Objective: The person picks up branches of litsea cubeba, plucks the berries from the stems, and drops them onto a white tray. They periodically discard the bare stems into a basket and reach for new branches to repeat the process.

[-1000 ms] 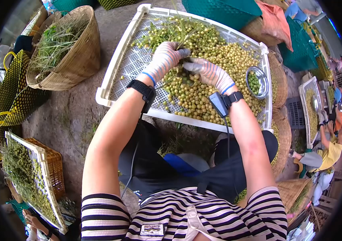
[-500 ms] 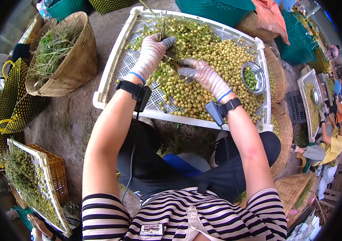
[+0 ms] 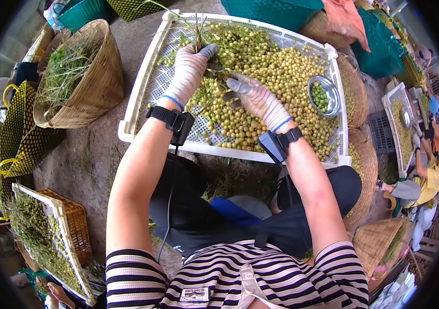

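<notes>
The left hand (image 3: 191, 67), in a white knit glove with pinkish and blue stripes and grey fingertips, points up and away from the body, clamped on a bunch of thin green-brown stems (image 3: 199, 33). The right hand (image 3: 258, 98), gloved alike, angles inward, palm side hidden, fingers bent beside the lower part of the bunch; whether they pinch anything cannot be told. The hands are apart but near each other, elbows bent outward, each wrist wearing a black strap with a small dark box.

Both are above a white, perforated plastic tray (image 3: 219, 150), spread with small round yellow-green fruits (image 3: 250, 129) and leafy sprigs. A shiny round metal bowl (image 3: 335, 92) of greener fruits sits inside its right side.

Nearer the body, a black-and-beige striped shirt (image 3: 229, 262) bears a pale rectangular patch (image 3: 194, 294); its dark lettering is too small to read surely. Left of the tray stands a tan woven basket (image 3: 96, 77) of grassy stems.
</notes>
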Demonstrator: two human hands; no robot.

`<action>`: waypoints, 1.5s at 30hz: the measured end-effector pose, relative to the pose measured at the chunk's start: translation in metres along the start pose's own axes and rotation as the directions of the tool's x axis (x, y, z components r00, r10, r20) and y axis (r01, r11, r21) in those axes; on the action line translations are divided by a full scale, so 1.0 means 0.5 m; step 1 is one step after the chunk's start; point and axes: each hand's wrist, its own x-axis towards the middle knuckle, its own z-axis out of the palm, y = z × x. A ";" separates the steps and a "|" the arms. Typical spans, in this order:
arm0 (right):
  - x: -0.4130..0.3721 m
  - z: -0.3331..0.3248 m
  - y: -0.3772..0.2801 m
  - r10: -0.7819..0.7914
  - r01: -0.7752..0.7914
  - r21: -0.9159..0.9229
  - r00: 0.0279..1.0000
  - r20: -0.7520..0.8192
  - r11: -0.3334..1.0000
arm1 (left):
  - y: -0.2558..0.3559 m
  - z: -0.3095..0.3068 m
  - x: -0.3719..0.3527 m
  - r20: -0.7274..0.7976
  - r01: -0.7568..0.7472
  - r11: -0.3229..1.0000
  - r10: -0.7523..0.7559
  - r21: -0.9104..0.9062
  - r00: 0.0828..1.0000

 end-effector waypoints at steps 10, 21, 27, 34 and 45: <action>0.014 -0.014 -0.006 -0.079 0.013 -0.344 0.981 -0.177 0.939 | -0.017 0.000 0.005 0.004 -0.027 0.998 0.027 0.062 1.000; 0.000 -0.099 -0.041 -0.427 0.215 -0.887 0.904 0.022 0.409 | -0.024 -0.039 0.022 0.148 0.127 0.950 -0.087 -0.284 0.985; 0.002 -0.045 -0.056 -0.208 0.214 -0.156 0.977 0.058 0.964 | -0.019 -0.026 0.010 0.378 0.268 0.938 -0.172 -0.219 0.910; 0.032 -0.037 -0.009 -0.146 0.146 0.026 0.989 -0.010 0.989 | -0.030 -0.034 0.012 0.402 0.247 0.945 -0.145 -0.213 0.904; 0.002 -0.008 0.002 -0.096 0.091 0.232 0.995 0.010 0.968 | -0.025 -0.032 0.008 0.390 0.240 0.958 -0.163 -0.159 0.906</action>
